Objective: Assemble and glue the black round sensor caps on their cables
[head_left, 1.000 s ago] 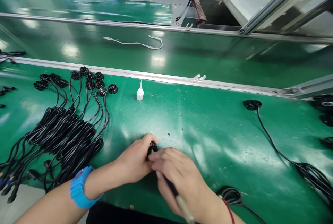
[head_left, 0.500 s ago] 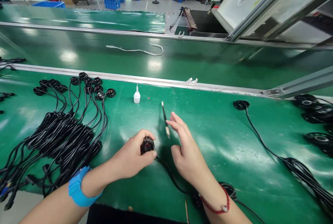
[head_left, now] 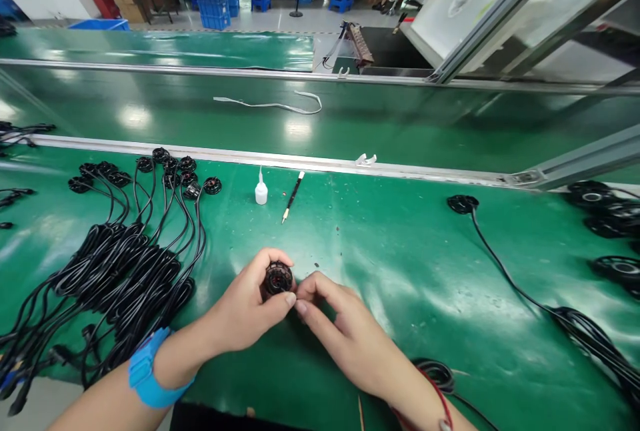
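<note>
Since half a second ago the right hand (head_left: 345, 334) has let go of the thin black brush (head_left: 293, 196) and come back to the part; the brush now lies flat on the green mat (head_left: 400, 264), well away from both hands. It sits just beside the small white bottle (head_left: 261, 189) near the metal rail (head_left: 320, 164), its pale tip slanting toward the person. In the head view, the left hand (head_left: 250, 307), with a blue wristband (head_left: 145, 371) behind it, is curled around the round black part (head_left: 278, 277), holding it between thumb and fingers just above the mat at the near middle of the table. The part is a short, squat cylinder, wider than it is tall. Its axis stands roughly upright and tips a little toward the camera, so its open face looks up. That face shows a dark ring with a reddish glint inside. The right hand's thumb and forefinger are pinched against the part's right rim, touching the left thumb tip, and its other fingers are loosely bent. A big bundle of black cables (head_left: 125, 264) with similar round ends lies to the left. A single cabled disc (head_left: 463, 203) lies well apart to the right.
</note>
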`<action>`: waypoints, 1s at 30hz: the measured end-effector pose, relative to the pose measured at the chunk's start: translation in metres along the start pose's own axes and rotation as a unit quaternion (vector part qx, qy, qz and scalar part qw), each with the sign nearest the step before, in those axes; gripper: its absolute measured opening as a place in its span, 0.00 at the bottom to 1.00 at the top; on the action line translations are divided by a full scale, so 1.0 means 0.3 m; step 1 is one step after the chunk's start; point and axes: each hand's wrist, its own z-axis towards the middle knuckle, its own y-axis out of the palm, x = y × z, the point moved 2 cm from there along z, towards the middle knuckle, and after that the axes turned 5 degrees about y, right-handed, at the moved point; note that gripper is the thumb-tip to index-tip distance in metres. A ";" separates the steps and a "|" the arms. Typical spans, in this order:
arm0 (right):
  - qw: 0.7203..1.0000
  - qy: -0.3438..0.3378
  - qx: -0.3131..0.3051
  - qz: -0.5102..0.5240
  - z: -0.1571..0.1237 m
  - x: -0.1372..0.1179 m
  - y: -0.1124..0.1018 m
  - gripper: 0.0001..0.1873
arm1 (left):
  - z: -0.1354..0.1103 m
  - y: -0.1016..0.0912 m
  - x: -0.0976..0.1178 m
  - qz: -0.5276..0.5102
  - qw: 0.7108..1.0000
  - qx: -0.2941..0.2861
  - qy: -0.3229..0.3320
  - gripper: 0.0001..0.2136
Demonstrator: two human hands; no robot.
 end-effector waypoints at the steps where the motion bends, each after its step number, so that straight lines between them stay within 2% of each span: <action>1: 1.000 0.000 0.008 0.003 -0.001 0.002 0.002 0.09 | -0.001 0.001 0.000 -0.009 1.000 -0.002 -0.001 0.13; 11: 0.999 0.006 0.031 -0.035 -0.008 0.006 0.008 0.08 | 0.001 0.001 0.006 -0.082 0.996 -0.019 -0.031 0.16; 21: 0.997 -0.015 0.035 -0.064 -0.007 0.014 0.035 0.07 | 0.017 0.006 -0.007 -0.123 0.990 0.027 -0.055 0.18; 30: 0.996 -0.027 0.050 -0.072 -0.014 0.013 0.045 0.07 | 0.025 0.000 -0.017 -0.216 0.972 0.044 -0.082 0.18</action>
